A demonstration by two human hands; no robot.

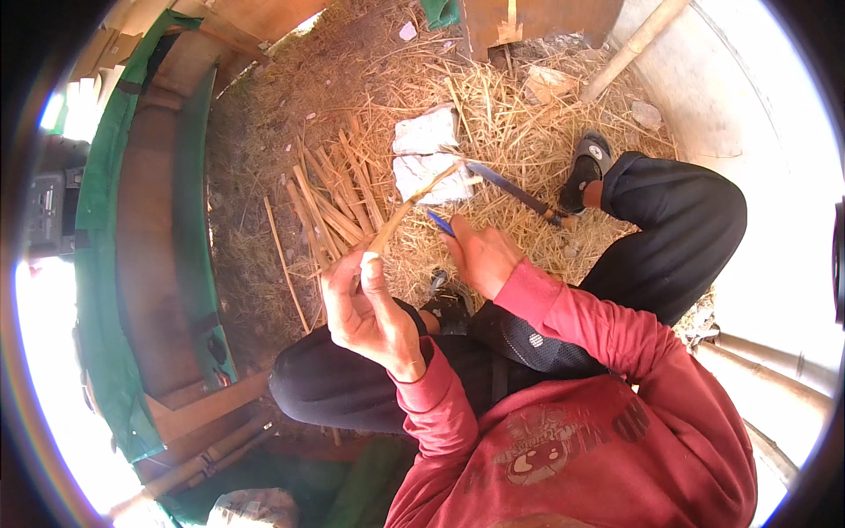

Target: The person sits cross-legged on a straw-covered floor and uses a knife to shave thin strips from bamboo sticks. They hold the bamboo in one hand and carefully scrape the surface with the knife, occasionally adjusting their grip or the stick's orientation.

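Observation:
Raised over my lap, my left hand (pixel 374 312) pinches the lower end of a slightly bent, light-brown wooden strip (pixel 407 209), which points up and to the right. My right hand (pixel 486 257) is closed around a slim blue object (pixel 440 223), whose kind I cannot make out. Its blue end sticks out toward the strip, with a small gap seen between them. Beyond my hands, a large knife (pixel 509 185) with a dark blade and wooden handle lies on the straw, its tip near the whitish block (pixel 424 132).
Several split wooden strips (pixel 339 198) lie left of the block. Loose straw (pixel 528 114) covers much of the ground. My sandalled right foot (pixel 588 167) is close to the knife's handle. A green-edged wooden frame (pixel 141 229) stands at left; a pale wall (pixel 748 114) is at right.

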